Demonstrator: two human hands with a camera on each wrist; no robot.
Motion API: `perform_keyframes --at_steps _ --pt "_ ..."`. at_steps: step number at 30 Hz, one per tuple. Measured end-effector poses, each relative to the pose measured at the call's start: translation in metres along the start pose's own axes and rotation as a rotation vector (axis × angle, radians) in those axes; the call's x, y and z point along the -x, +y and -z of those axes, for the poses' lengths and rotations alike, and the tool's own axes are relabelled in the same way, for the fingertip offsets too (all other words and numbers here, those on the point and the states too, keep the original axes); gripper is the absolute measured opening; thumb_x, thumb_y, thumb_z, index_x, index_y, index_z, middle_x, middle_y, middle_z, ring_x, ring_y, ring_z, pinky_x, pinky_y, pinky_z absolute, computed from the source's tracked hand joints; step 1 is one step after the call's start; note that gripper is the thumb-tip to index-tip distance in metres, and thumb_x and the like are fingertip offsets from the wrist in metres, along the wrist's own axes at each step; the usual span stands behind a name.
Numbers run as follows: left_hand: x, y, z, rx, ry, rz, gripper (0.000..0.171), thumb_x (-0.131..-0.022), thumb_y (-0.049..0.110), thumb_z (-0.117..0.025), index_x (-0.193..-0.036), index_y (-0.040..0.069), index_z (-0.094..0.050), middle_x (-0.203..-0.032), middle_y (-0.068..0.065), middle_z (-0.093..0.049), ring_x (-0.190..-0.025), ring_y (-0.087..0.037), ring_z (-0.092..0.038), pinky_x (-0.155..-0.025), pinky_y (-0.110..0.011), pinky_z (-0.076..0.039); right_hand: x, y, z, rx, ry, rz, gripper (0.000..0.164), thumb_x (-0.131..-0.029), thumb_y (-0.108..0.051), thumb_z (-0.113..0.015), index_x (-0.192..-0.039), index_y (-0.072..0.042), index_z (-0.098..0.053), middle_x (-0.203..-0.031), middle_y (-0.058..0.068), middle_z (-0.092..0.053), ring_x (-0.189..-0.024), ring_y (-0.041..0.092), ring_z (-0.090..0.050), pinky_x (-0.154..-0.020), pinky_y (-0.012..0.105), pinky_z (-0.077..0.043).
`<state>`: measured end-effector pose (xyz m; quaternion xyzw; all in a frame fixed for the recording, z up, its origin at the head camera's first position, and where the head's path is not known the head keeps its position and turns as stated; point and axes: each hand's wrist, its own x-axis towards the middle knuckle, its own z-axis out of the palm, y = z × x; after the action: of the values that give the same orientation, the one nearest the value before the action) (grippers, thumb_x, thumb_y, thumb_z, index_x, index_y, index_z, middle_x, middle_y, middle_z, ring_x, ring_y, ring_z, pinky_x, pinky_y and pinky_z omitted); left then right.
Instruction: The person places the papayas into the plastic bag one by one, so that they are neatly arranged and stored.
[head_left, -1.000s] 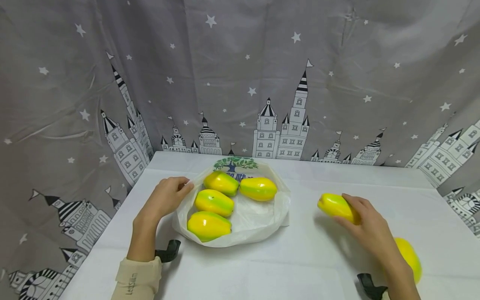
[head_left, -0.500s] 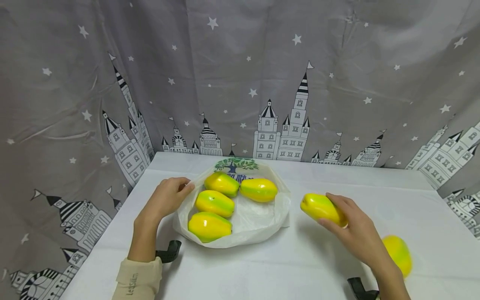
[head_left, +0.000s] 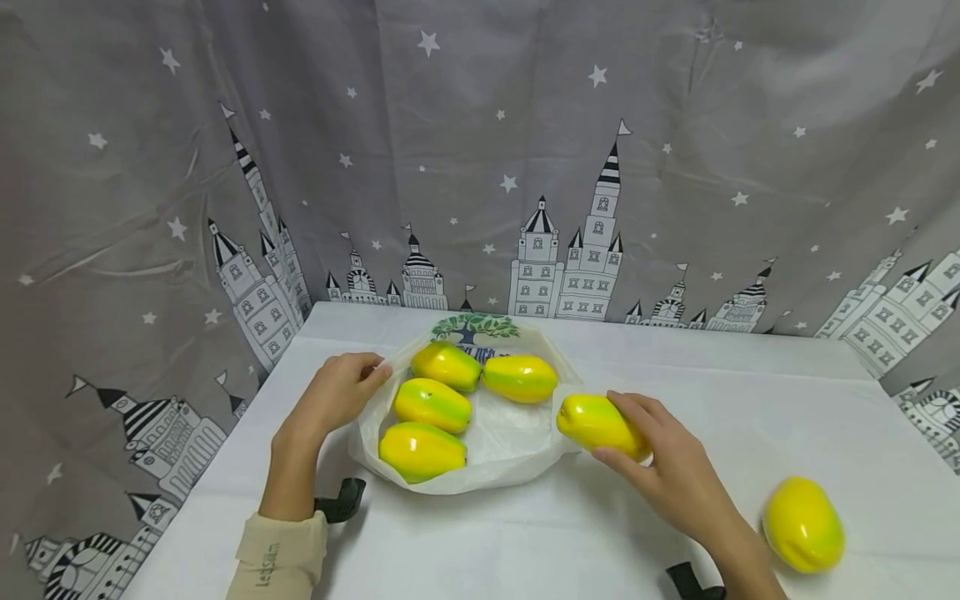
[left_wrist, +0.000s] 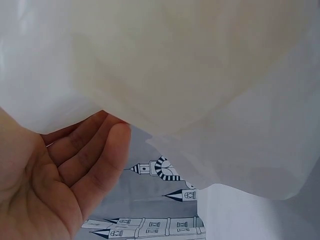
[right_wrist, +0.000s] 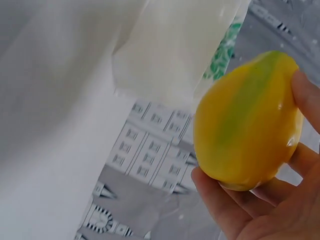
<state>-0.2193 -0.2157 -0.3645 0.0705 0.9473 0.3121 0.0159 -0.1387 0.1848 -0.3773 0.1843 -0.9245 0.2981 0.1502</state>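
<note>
My left hand [head_left: 339,390] pinches the left rim of a white plastic bag [head_left: 517,475], which stands with its mouth spread wide. In the left wrist view, the bag wall [left_wrist: 200,75] hides part of those fingertips. Several glossy yellow-green papayas lie inside, such as one papaya [head_left: 422,452] at the front left and another papaya [head_left: 520,378] at the back right. My right hand [head_left: 663,467] grips a further papaya [head_left: 600,425] at the bag's right rim. Thumb and fingers wrap that papaya [right_wrist: 245,125] from opposite sides in the right wrist view.
One more papaya [head_left: 804,525] lies on the white tablecloth [head_left: 540,550] at the right. Behind the table hangs a grey curtain [head_left: 450,167] printed with castles and stars. Black camera mounts [head_left: 341,500] stick out from the wrists.
My right hand has carried its papaya leftward, from well right of the bag to the bag's right rim. The papaya on the cloth is now fully uncovered. My left hand has stayed put.
</note>
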Motion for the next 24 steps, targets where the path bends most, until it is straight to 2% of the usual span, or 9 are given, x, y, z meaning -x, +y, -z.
perform_keyframes --at_steps 5,14,19,24 --pt "0.000 -0.001 0.001 -0.004 -0.004 0.009 0.040 -0.104 0.024 -0.052 -0.130 -0.004 -0.059 -0.122 -0.020 -0.064 -0.103 -0.031 -0.062 -0.092 -0.049 -0.052 -0.001 -0.013 -0.011 -0.020 -0.013 0.028 0.060 -0.087 -0.040 -0.075 -0.138 -0.015 -0.056 -0.134 0.006 -0.057 -0.113 0.026 -0.059 -0.094 0.050 -0.051" --pt "-0.002 -0.002 -0.001 0.000 0.001 0.007 0.038 -0.103 0.024 -0.053 -0.128 -0.004 -0.061 -0.119 -0.019 -0.066 -0.098 -0.028 -0.062 -0.091 -0.047 -0.053 -0.002 -0.031 -0.030 -0.042 0.061 0.075 0.062 -0.083 -0.034 -0.080 -0.137 -0.013 -0.057 -0.128 0.005 -0.059 -0.110 0.023 -0.060 -0.091 0.045 -0.053" --pt "-0.003 -0.001 -0.001 -0.005 0.002 0.003 0.038 -0.103 0.024 -0.052 -0.128 -0.004 -0.061 -0.121 -0.019 -0.065 -0.101 -0.030 -0.062 -0.092 -0.048 -0.052 -0.011 -0.038 -0.037 -0.029 0.060 0.073 0.062 -0.084 -0.035 -0.080 -0.138 -0.013 -0.057 -0.128 0.005 -0.059 -0.111 0.024 -0.059 -0.091 0.046 -0.053" --pt "-0.002 -0.001 -0.001 -0.012 0.000 0.010 0.039 -0.103 0.024 -0.052 -0.128 -0.004 -0.061 -0.120 -0.019 -0.066 -0.101 -0.030 -0.062 -0.092 -0.049 -0.051 -0.025 -0.045 -0.045 0.029 0.048 0.129 0.062 -0.085 -0.039 -0.077 -0.138 -0.012 -0.057 -0.132 0.012 -0.057 -0.115 0.030 -0.057 -0.091 0.049 -0.053"
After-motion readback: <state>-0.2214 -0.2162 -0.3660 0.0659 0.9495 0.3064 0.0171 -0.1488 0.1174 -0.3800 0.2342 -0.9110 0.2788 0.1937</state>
